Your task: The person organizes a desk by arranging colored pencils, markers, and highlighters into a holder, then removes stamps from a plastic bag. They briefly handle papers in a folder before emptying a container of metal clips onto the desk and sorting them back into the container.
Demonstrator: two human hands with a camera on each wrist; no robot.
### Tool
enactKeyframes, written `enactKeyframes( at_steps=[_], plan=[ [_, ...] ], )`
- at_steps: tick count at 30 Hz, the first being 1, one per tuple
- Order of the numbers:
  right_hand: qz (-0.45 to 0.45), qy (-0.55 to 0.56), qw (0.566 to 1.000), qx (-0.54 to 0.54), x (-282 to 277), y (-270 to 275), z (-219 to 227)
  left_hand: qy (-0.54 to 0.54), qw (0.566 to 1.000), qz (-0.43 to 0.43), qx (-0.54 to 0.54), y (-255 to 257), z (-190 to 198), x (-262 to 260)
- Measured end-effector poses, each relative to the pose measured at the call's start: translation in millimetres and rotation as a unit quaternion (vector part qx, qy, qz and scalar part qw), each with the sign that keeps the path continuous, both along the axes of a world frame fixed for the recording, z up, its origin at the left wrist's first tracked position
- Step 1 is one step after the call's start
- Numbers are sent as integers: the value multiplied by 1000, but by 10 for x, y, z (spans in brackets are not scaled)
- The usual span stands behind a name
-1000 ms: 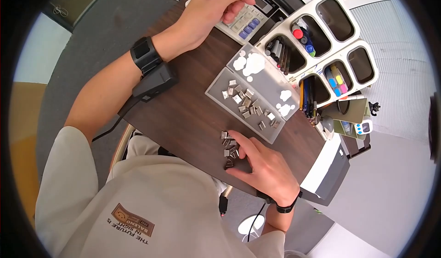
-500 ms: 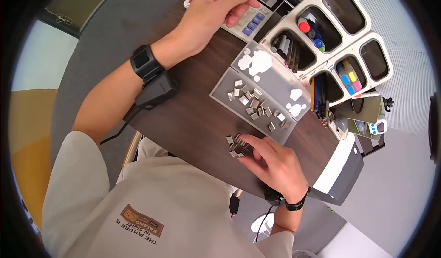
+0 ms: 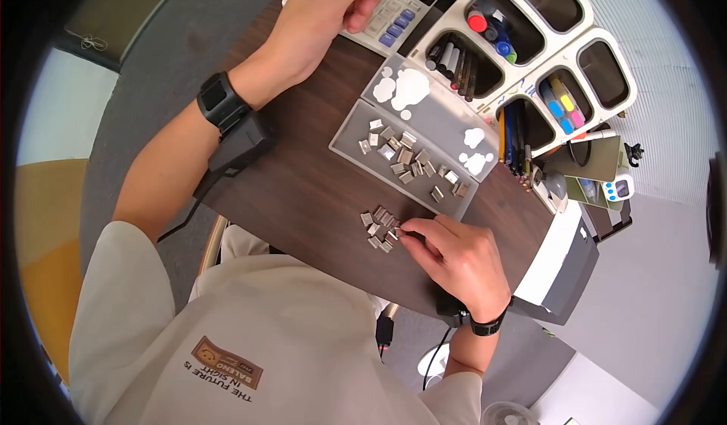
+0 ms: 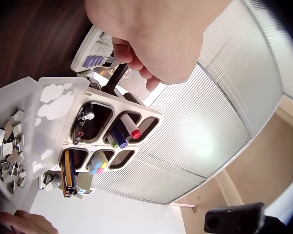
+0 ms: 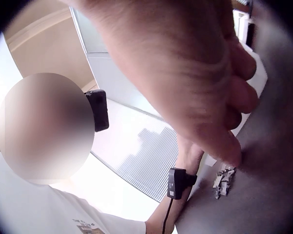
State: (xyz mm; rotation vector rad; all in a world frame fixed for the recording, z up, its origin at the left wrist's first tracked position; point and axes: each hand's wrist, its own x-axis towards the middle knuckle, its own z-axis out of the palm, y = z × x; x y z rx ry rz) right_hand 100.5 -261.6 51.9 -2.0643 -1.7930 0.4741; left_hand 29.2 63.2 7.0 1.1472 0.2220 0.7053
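Thumb and index finger of my right hand meet at the right side of a small pile of silver metal clips on the dark wooden table, pinching a metal clip there. Behind the pile lies a clear plastic box with more loose metal clips in it; its lid, printed with white blotches, is folded back. Raised over the calculator, my left hand holds nothing, its fingers loosely curled. In the right wrist view, the right hand hangs just above the pile.
A white organizer with pens, markers and highlighters stands behind the box. Beside it are a green holder and a white-and-grey box at the table's right edge. A black cable runs from the left wrist.
My right thumb and index finger, spread beside the pile before, have come together at its right side. The clips in the pile have shifted slightly. My left hand keeps its pose.
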Motion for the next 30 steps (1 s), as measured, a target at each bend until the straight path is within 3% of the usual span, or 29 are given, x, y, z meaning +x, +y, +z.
enactKeyframes(
  at_steps=[9,12,14,17,22,27,30],
  plan=[
    [3,17,998,63,63,27,-89,18,1000,20,-6,-27,20,-5],
    [-44,25,994,94,82,24,-74,20,999,25,-7,-35,15,-17],
    [-121,-12,984,132,97,30,-89,21,999,29,-3,-26,28,-9],
    [-165,-50,976,133,153,43,-142,20,999,28,1,-25,25,-24],
    [-176,-40,976,123,139,46,-117,27,999,30,1,-21,30,-9],
    [-11,18,996,88,65,58,-66,23,999,22,1,-8,37,-11],
    [19,31,998,47,33,41,-21,27,999,22,2,-21,26,-21]
  ],
)
